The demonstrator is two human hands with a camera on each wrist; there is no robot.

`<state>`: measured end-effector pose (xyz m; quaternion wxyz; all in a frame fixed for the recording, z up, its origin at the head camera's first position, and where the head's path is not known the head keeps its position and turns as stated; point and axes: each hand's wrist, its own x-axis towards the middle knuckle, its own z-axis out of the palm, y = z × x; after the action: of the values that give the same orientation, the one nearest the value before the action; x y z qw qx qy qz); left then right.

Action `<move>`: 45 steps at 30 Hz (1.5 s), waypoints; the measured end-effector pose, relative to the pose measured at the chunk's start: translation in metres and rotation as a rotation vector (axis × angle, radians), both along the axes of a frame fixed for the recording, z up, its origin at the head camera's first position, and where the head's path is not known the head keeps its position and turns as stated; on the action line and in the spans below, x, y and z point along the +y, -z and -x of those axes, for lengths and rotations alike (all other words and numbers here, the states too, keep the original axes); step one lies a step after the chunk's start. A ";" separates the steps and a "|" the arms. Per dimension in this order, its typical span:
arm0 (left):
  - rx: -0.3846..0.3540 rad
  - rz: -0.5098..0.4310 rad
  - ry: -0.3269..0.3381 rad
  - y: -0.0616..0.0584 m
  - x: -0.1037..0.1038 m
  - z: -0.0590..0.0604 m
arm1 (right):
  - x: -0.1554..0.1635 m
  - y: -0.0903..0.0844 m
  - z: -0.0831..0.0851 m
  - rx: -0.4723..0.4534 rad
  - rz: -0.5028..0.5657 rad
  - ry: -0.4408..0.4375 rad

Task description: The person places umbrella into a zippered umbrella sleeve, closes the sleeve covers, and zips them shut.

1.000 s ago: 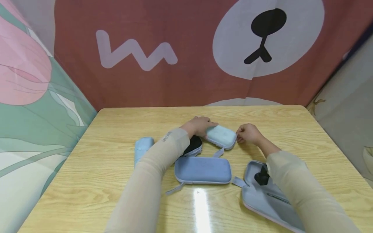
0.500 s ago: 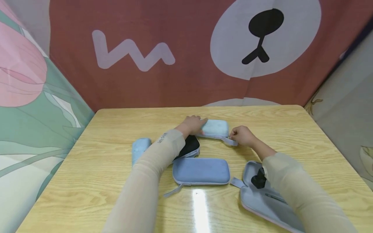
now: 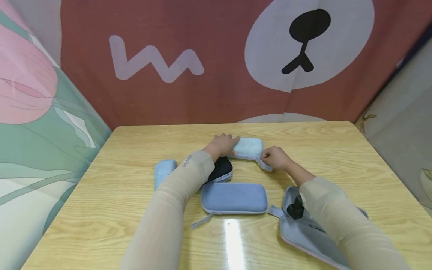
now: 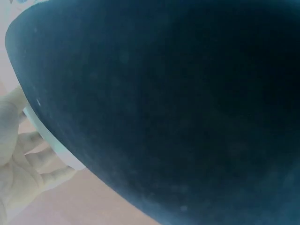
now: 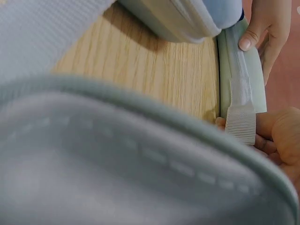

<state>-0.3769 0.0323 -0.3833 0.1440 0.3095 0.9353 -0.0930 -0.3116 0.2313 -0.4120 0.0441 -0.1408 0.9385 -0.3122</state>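
Observation:
A pale blue zip case (image 3: 249, 147) lies at the middle of the wooden table (image 3: 337, 150). My left hand (image 3: 222, 144) grips its left end; the right wrist view shows that thumb (image 5: 257, 33) pressed on the case's rim (image 5: 236, 70). My right hand (image 3: 275, 157) pinches the case's grey strap (image 3: 265, 165) at the right end, and its fingers (image 5: 276, 133) hold the ribbed strap (image 5: 241, 110) there too. The left wrist view is mostly filled by a dark surface (image 4: 178, 103), with the left hand's fingers (image 4: 21, 164) at its lower left.
A black case (image 3: 221, 168) lies under my left forearm. A closed blue case (image 3: 234, 197) sits nearer me, a small blue case (image 3: 163, 170) to the left, and an open grey case (image 3: 303, 228) with a black item (image 3: 296, 208) at the lower right. Patterned cloth walls surround the table.
The pale case has gone from tilted and nearer me to lying flat a little farther away. My right hand moved from its right end onto the strap and shifted slightly left.

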 end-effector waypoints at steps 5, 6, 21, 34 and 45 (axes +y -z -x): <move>0.004 0.000 0.004 0.001 0.002 0.000 | -0.002 0.001 0.000 -0.011 -0.016 0.003; 0.003 -0.001 0.002 0.002 0.002 0.000 | -0.002 0.001 0.000 -0.008 -0.019 0.002; 0.001 -0.048 -0.139 -0.004 -0.038 0.013 | 0.027 -0.011 -0.012 -0.332 0.103 -0.064; -0.010 -0.082 -0.178 -0.008 -0.074 0.019 | 0.067 -0.023 -0.041 -0.608 0.108 -0.174; -0.073 -0.128 -0.245 -0.009 -0.097 0.017 | 0.088 -0.029 -0.063 -0.800 0.147 -0.198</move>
<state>-0.3938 -0.0644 -0.3740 0.1684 0.2047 0.9642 -0.0037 -0.2490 0.3190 -0.3829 0.4249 -0.1006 0.8044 -0.4027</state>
